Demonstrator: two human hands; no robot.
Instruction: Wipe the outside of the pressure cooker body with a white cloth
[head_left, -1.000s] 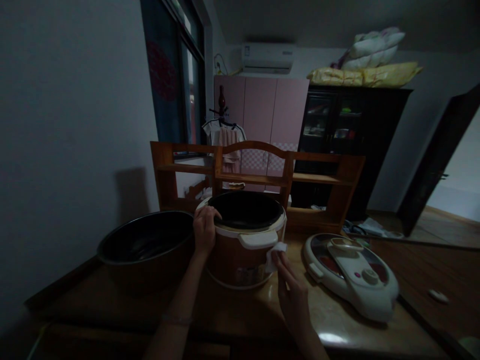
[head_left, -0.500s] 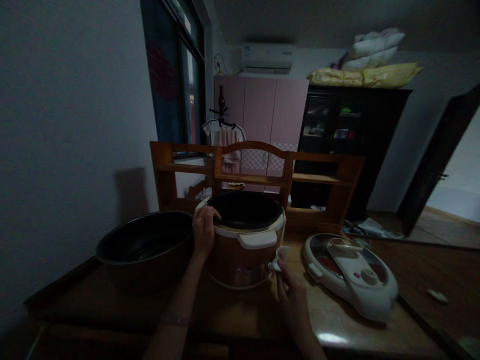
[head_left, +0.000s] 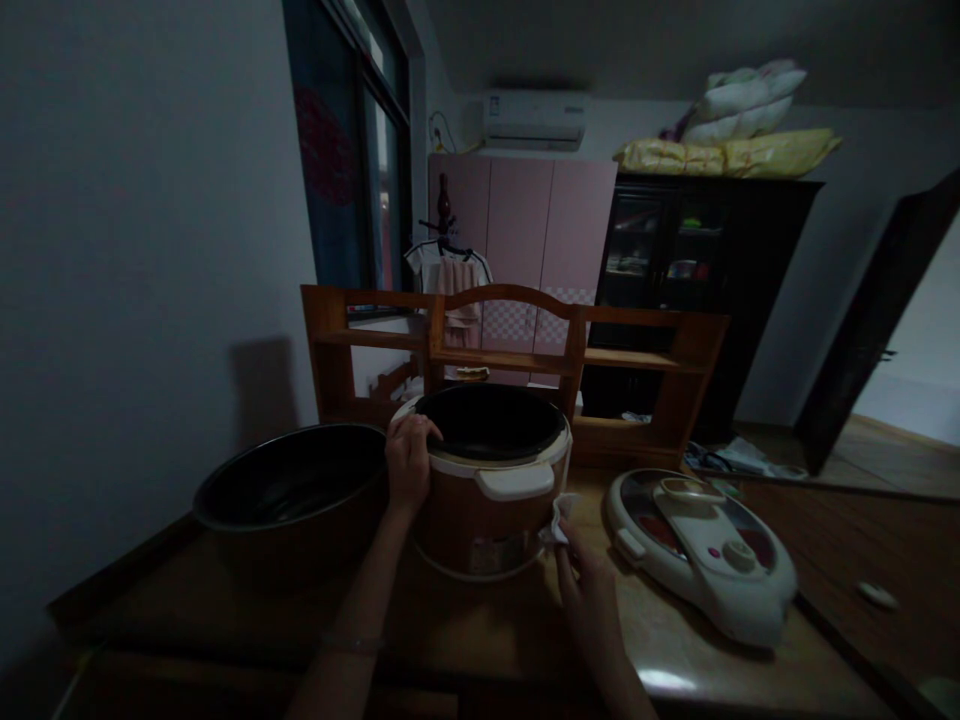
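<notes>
Left hand (head_left: pixel 407 465): hooked over the rim of the electric cooker (head_left: pixel 465 512), gripping it.
Right hand (head_left: pixel 587 590): pinching a white cloth (head_left: pixel 559 522) at the cooker's lower right side.
Wooden table (head_left: pixel 660 650): strip of tabletop separates cooker from lid.
Electric cooker: upright, open-topped, between the hands.
Black pot (head_left: pixel 300 545): just left of the cooker.
Cooker lid (head_left: pixel 701 560): right of the right hand, apart.
Side label (head_left: pixel 499 554): writing unreadable.

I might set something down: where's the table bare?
Bare table: between forearms in front of the cooker, and in front of the lid. Crowded: between pot and cooker, at left grip; between cooker and lid, at right grip.
</notes>
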